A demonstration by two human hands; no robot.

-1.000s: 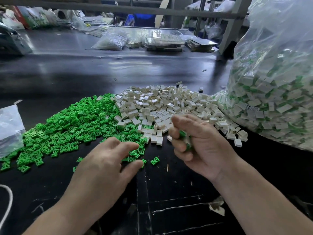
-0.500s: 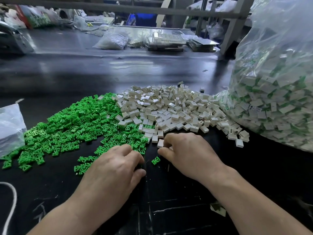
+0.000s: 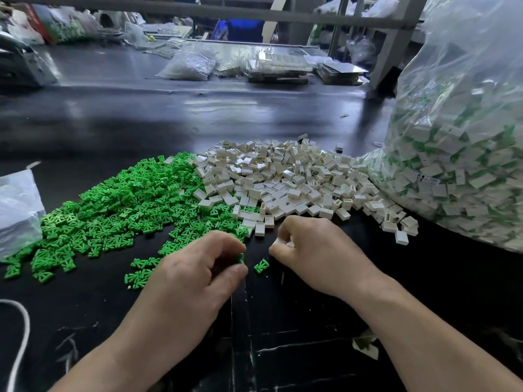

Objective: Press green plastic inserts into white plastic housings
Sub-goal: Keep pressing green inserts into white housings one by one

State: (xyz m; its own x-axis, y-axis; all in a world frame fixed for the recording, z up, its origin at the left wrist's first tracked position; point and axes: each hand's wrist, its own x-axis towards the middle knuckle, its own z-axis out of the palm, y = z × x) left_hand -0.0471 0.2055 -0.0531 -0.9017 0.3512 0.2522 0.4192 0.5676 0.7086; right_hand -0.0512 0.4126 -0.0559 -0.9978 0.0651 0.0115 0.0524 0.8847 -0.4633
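Left hand (image 3: 195, 275) pinches green insert (image 3: 240, 257); right hand (image 3: 319, 256) pinches white housing (image 3: 279, 243). Both just before housing pile (image 3: 283, 179); insert pile (image 3: 121, 205) adjoins its left, bag (image 3: 467, 137) its right, on tabletop (image 3: 283, 321).

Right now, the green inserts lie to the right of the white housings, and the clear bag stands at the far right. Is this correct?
Not quite. The head view shows the green inserts lying to the left of the white housings, not to the right. The clear bag does stand at the far right.
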